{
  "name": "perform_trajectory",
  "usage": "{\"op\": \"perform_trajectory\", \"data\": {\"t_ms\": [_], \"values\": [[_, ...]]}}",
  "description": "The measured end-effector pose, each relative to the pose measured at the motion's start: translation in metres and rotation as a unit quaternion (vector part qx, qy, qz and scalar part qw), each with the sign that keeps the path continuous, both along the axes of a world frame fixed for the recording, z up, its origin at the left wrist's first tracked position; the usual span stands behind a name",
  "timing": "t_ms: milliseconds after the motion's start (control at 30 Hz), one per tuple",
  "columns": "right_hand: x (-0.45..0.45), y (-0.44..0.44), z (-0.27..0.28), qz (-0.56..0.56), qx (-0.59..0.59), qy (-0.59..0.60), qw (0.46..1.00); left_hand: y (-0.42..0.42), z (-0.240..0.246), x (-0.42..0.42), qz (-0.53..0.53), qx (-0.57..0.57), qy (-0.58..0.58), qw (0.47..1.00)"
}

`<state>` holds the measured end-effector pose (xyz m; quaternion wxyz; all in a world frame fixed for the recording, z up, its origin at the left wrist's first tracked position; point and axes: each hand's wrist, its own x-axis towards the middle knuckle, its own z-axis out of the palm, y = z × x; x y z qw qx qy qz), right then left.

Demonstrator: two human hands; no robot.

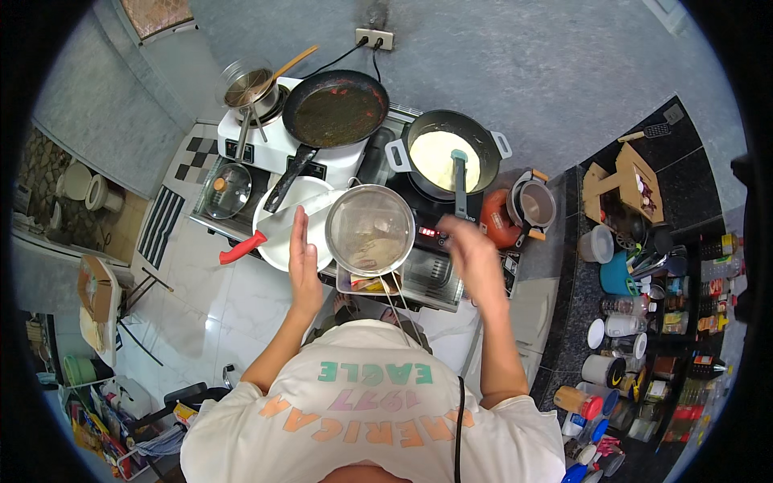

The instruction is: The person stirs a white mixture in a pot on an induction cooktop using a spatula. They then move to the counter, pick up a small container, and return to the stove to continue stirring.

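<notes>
My left hand is raised, palm inward with nothing in it, just left of a fine-mesh strainer. A white bowl lies behind the strainer, with a red-handled knife across it. My right hand is blurred, near the induction cooktop and below the handle of a grey-green spatula; whether it grips anything cannot be told. The spatula stands in a dark pot of pale creamy contents.
A dirty black frying pan and a small saucepan rest on a white double hotplate. A glass lid lies to the left. Stacked small pots stand beside an orange-red round object. Jars and utensils crowd the black counter at right.
</notes>
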<state>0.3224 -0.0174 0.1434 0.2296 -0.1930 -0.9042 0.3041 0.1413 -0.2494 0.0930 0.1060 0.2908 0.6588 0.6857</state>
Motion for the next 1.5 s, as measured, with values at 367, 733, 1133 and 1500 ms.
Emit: {"op": "perform_trajectory", "data": {"t_ms": [367, 733, 1133, 1500], "values": [[-0.073, 0.173, -0.045, -0.068, -0.222, 0.272, 0.934, -0.007, 0.007, 0.017, 0.043, 0.001, 0.1, 0.994], [-0.112, 0.201, -0.042, -0.299, -0.302, 0.528, 0.735, -0.032, -0.003, 0.019, 0.09, 0.005, 0.076, 0.993], [-0.117, 0.191, -0.039, -0.368, -0.22, 0.51, 0.746, -0.05, 0.004, 0.01, 0.118, 0.017, 0.077, 0.99], [-0.13, 0.18, -0.049, -0.267, -0.279, 0.581, 0.716, -0.061, 0.0, 0.001, 0.127, 0.021, 0.084, 0.988]]}}
